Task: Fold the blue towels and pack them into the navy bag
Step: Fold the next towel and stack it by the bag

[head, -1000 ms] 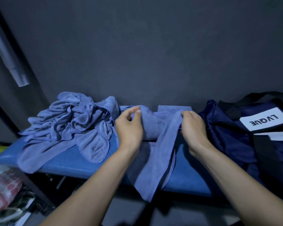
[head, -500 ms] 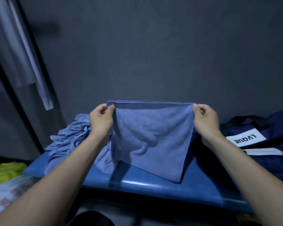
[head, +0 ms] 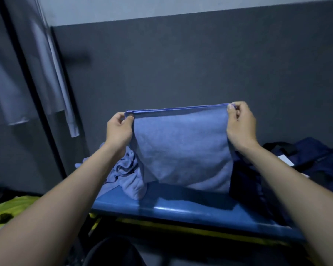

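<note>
I hold a blue towel up in front of me, doubled over with its top edges together. My left hand pinches its top left corner and my right hand pinches its top right corner. The towel hangs taut between them, its lower edge just above the blue bench. A crumpled heap of more blue towels lies on the bench behind my left forearm. The navy bag sits at the bench's right end, partly hidden by my right arm and the towel.
A dark grey wall rises right behind the bench. Grey fabric hangs from the upper left. Yellow-green material lies on the floor at the lower left. A dark round object sits below the bench's front edge.
The towel went from lying bunched on the bench to being lifted and spread flat between both hands. The view has tilted upward and my hands have risen further.
</note>
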